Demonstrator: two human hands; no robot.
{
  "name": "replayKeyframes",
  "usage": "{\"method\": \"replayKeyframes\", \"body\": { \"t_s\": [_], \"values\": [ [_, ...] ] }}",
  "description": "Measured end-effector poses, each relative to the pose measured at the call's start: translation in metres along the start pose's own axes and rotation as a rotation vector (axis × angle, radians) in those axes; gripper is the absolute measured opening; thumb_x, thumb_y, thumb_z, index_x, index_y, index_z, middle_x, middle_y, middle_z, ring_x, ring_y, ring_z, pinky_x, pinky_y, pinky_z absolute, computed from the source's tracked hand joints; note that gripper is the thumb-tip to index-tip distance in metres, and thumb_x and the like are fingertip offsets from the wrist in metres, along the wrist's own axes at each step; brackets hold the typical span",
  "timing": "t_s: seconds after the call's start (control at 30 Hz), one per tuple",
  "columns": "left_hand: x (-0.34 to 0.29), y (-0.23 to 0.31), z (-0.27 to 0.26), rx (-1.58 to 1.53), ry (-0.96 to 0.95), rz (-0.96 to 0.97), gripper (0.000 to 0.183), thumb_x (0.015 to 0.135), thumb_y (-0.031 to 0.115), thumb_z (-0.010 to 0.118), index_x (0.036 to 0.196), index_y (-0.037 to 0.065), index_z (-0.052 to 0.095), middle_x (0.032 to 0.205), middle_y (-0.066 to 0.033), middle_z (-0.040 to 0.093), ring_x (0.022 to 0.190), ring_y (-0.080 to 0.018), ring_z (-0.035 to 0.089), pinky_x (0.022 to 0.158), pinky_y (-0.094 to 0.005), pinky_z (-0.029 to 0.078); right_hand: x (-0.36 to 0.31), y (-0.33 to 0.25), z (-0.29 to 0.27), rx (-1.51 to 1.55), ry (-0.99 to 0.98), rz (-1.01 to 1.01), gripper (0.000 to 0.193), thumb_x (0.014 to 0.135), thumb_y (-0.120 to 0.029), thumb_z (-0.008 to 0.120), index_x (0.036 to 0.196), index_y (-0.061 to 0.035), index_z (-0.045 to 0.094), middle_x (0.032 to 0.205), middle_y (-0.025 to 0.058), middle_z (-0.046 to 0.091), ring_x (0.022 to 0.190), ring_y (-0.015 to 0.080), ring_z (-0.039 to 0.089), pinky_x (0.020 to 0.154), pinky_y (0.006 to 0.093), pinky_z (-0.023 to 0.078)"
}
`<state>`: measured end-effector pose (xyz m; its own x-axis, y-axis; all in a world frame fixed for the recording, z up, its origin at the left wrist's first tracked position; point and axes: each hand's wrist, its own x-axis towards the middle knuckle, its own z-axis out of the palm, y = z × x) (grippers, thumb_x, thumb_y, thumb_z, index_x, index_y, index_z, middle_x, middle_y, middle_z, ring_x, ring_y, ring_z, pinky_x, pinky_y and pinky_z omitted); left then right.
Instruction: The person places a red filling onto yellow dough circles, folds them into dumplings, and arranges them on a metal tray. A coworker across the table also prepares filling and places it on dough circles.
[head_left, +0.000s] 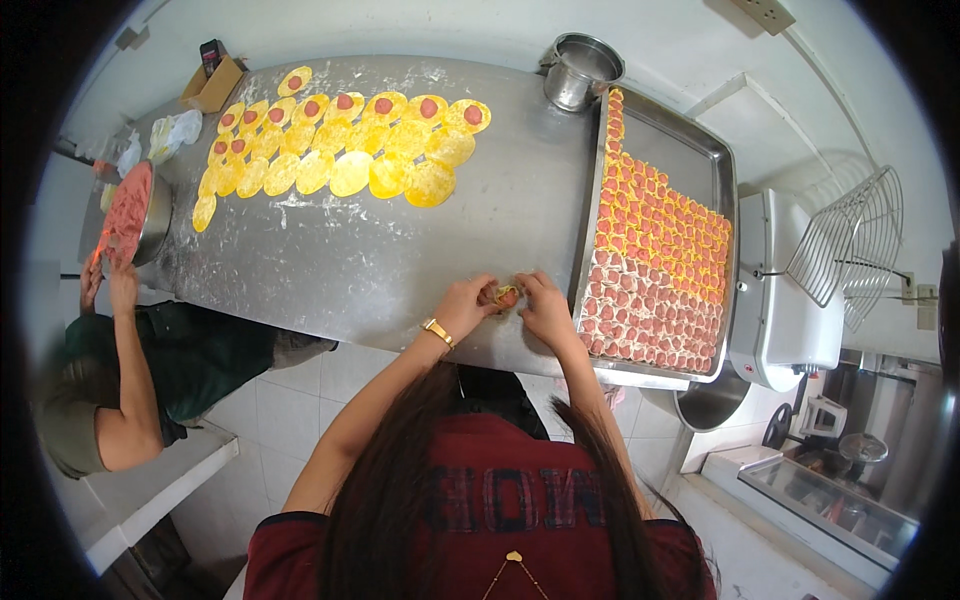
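Over the near edge of the steel table, both my hands are at one small open-topped dumpling (508, 297) with a yellow wrapper and pink meat filling. My left hand (468, 308), with a gold watch on its wrist, has its fingers curled round the dumpling's left side. Bent fingers of my right hand (546, 310) meet its right side. Farther off lie rows of round yellow wrappers (350, 173), the back ones topped with balls of pink filling (427, 107). To my right a large metal tray (700, 150) holds tightly packed dumplings (660, 270).
A steel pot (580, 80) stands behind the tray. At far left another person's hands (118, 285) work at a bowl of pink filling (130, 205). A cardboard box (212, 88) sits at the back left. A white machine (790, 290) with a wire guard is right of the tray.
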<state>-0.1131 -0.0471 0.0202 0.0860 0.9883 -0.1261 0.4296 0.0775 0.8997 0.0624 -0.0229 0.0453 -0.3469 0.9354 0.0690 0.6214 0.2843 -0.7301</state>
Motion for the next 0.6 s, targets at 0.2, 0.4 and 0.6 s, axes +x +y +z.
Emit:
{"method": "replayKeyframes", "body": {
  "t_s": [0.2,0.4,0.6],
  "values": [
    [0.011,0.001,0.001,0.086,-0.093,0.022,0.022,0.073,0.014,0.072,0.089,0.004,0.06,0.078,-0.0135,0.066,0.071,-0.0264,0.065,0.065,-0.0348,0.051,0.009,-0.004,0.005,0.043,-0.115,0.07,0.036,0.065,0.009,0.062,0.099,-0.0023,0.062,0.098,0.0167,0.058,0.089,0.0369,0.058,0.076,0.0402,0.048],
    [0.006,0.006,-0.001,0.052,-0.044,0.013,0.02,0.074,0.014,0.072,0.085,0.004,0.059,0.073,-0.0127,0.065,0.068,-0.0269,0.065,0.064,-0.0354,0.051,0.006,-0.016,-0.003,-0.041,0.009,0.149,0.019,0.072,0.003,0.057,0.089,-0.0014,0.064,0.091,0.0156,0.061,0.085,0.0363,0.06,0.073,0.0416,0.048],
    [0.007,0.007,0.007,0.155,-0.018,-0.048,0.025,0.072,0.016,0.075,0.081,0.001,0.057,0.069,-0.0123,0.064,0.063,-0.0227,0.064,0.06,-0.0312,0.05,0.005,-0.035,-0.001,-0.133,-0.014,0.089,0.019,0.069,0.005,0.059,0.087,-0.0016,0.065,0.085,0.0133,0.063,0.078,0.0322,0.062,0.07,0.038,0.05]
  ]
}}
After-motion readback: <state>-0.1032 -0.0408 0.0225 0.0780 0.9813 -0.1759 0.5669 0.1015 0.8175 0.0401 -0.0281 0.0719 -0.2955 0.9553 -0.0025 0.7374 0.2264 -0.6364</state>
